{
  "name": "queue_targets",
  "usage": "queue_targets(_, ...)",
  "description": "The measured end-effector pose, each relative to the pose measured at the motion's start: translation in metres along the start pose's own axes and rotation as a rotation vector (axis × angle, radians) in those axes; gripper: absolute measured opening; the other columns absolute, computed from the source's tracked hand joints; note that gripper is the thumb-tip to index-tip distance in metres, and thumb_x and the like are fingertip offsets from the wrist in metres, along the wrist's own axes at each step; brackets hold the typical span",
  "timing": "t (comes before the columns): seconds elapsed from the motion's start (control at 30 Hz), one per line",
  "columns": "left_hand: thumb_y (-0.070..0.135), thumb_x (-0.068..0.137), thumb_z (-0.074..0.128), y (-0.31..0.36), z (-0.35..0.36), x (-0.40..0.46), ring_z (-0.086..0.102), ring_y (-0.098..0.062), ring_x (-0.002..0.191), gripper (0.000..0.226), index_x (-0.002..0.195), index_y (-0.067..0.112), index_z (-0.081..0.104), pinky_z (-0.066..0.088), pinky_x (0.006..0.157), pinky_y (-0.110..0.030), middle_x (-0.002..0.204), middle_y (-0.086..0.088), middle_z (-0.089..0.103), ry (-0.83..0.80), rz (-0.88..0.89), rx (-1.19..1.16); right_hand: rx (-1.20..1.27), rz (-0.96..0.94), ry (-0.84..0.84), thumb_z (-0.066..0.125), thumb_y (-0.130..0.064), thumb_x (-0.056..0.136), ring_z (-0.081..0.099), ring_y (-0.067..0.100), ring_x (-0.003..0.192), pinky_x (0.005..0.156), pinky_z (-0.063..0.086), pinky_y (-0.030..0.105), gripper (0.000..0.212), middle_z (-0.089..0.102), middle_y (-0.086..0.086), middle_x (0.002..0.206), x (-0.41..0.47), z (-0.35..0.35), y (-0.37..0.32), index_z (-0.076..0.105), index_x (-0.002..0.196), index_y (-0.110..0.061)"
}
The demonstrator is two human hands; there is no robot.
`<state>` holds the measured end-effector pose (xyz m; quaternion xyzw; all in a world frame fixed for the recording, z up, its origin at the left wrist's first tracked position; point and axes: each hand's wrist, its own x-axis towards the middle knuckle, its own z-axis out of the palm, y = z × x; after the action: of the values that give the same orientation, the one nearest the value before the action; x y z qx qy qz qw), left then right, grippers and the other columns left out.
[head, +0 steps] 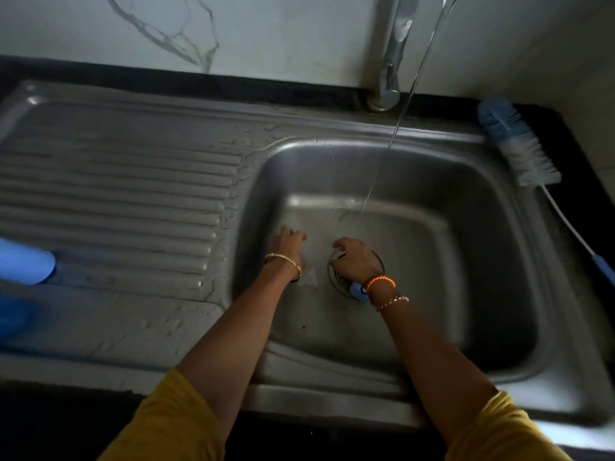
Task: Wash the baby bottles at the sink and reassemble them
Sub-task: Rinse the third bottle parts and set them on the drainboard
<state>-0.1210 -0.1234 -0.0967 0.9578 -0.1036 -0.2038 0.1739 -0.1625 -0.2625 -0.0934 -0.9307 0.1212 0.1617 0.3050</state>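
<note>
A: Blue plastic shows just under the right hand (356, 261), a small rounded piece (358, 291) beside the wrist, lying over the round drain (336, 276) on the basin floor. It looks like a bottle part, but blur keeps me from saying which.

B: Is that hand's grip closed on it?

A: The fingers curl downward over the drain, yet I cannot tell whether they pinch the blue piece or only touch the metal.

B: And the left hand (287, 242)?

A: It is low in the basin too, left of the drain, fingers bent toward the steel. I cannot tell its grip either. Something faint and clear seems to lie by its wrist, too blurred to name.

B: Water?

A: 1 thin stream (392, 141) falls from the tap (394, 58) and lands on the basin floor just beyond the 2 hands, touching neither.

B: What else is around the sink (472, 227)?

A: 1 bottle brush (519, 144) with blue and white bristles lies along the right rim, its white stem running toward a blue handle. On the ribbed draining board (116, 201) at the far left edge sits a light blue rounded object (25, 262), cut off by the frame. Dark tabletop (579, 168) borders the steel, with a veined pale wall behind.
</note>
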Motion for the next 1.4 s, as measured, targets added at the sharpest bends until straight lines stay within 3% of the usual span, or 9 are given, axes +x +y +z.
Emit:
queue_targets(0.27, 0.014, 0.093, 0.050, -0.005, 0.011, 0.019, 0.045, -0.032, 0.117, 0.033, 0.124, 0.006, 0.051, 0.039, 0.097, -0.036, 0.127, -0.018, 0.045, 0.026, 0.011, -0.007, 0.135, -0.028, 0.132, 0.055, -0.006, 0.086, 0.057, 0.027, 0.110, 0.090, 0.037, 0.022, 0.032, 0.063, 0.014, 0.118, 0.009, 0.008, 0.006, 0.060, 0.118, -0.004)
queue_targets(0.4, 0.014, 0.088, 0.061, 0.031, -0.015, 0.033, 0.053, -0.019, 0.086, 0.035, 0.122, 0.005, 0.057, 0.044, 0.070, -0.025, 0.095, -0.007, 0.058, 0.207, -0.068, -0.840, 0.569, 0.082, 0.332, 0.058, -0.017, 0.090, 0.059, 0.015, 0.095, 0.087, 0.041, 0.024, 0.021, 0.069, 0.008, 0.100, 0.023, -0.021, 0.001, 0.069, 0.105, -0.008)
queue_targets(0.6, 0.011, 0.093, 0.051, 0.101, -0.050, 0.048, 0.060, -0.011, 0.064, 0.016, 0.080, 0.008, 0.060, 0.052, 0.060, -0.017, 0.064, -0.001, 0.065, -0.050, -0.042, -1.549, 0.797, -0.176, 0.553, 0.058, -0.009, 0.090, 0.065, 0.007, 0.080, 0.081, 0.049, 0.023, 0.015, 0.068, 0.000, 0.085, 0.016, -0.073, -0.019, 0.071, 0.098, -0.011)
queue_targets(0.77, 0.030, 0.097, 0.044, 0.136, -0.065, 0.064, 0.057, -0.015, 0.061, 0.033, 0.091, 0.004, 0.063, 0.048, 0.061, -0.024, 0.067, -0.005, 0.060, -0.086, -0.127, -1.573, 0.460, -0.167, 0.693, 0.063, -0.018, 0.087, 0.061, 0.028, 0.095, 0.083, 0.047, 0.035, 0.019, 0.071, 0.010, 0.093, 0.023, -0.100, -0.020, 0.072, 0.101, -0.010)
queue_targets(0.97, 0.042, 0.095, 0.042, 0.137, -0.078, 0.077, 0.049, -0.011, 0.029, 0.043, 0.074, 0.007, 0.054, 0.044, 0.035, -0.016, 0.051, -0.006, 0.056, -0.151, -0.259, -1.724, -0.033, -0.414, 0.719, 0.065, -0.016, 0.083, 0.052, 0.031, 0.102, 0.080, 0.027, 0.032, 0.015, 0.072, 0.002, 0.097, 0.025, -0.114, -0.005, 0.074, 0.094, -0.014)
queue_targets(1.1, 0.035, 0.098, 0.037, 0.141, -0.069, 0.073, 0.061, -0.007, 0.050, 0.039, 0.109, 0.004, 0.056, 0.054, 0.056, -0.022, 0.072, -0.005, 0.061, -0.148, -0.069, -1.646, 0.250, -0.132, 0.767, 0.062, -0.019, 0.086, 0.058, 0.023, 0.100, 0.087, 0.039, 0.031, 0.014, 0.072, 0.004, 0.092, 0.033, -0.120, -0.017, 0.074, 0.093, -0.016)
queue_targets(1.2, 0.019, 0.098, 0.042, 0.149, -0.064, 0.067, 0.061, 0.000, 0.051, 0.022, 0.096, 0.006, 0.059, 0.050, 0.052, -0.014, 0.056, 0.006, 0.066, -0.032, 0.086, -1.629, 0.647, 0.007, 0.771, 0.060, -0.016, 0.087, 0.063, 0.013, 0.077, 0.075, 0.049, 0.024, 0.014, 0.070, 0.003, 0.079, 0.034, -0.122, -0.033, 0.074, 0.086, -0.014)
queue_targets(1.33, 0.030, 0.095, 0.047, 0.143, -0.075, 0.063, 0.061, -0.010, 0.060, 0.027, 0.081, 0.011, 0.062, 0.051, 0.058, -0.022, 0.064, 0.000, 0.065, -0.099, -0.009, -1.677, 0.486, -0.145, 0.749, 0.061, -0.019, 0.088, 0.063, 0.025, 0.089, 0.080, 0.047, 0.027, 0.015, 0.071, 0.008, 0.084, 0.029, -0.122, -0.031, 0.074, 0.090, -0.013)
queue_targets(1.4, 0.041, 0.094, 0.045, 0.140, -0.082, 0.060, 0.057, -0.012, 0.052, 0.038, 0.081, 0.010, 0.060, 0.050, 0.049, -0.021, 0.059, -0.003, 0.061, -0.245, -0.138, -1.721, 0.263, -0.304, 0.773, 0.064, -0.017, 0.085, 0.058, 0.033, 0.090, 0.078, 0.041, 0.030, 0.013, 0.071, 0.010, 0.083, 0.022, -0.119, -0.023, 0.075, 0.091, -0.012)
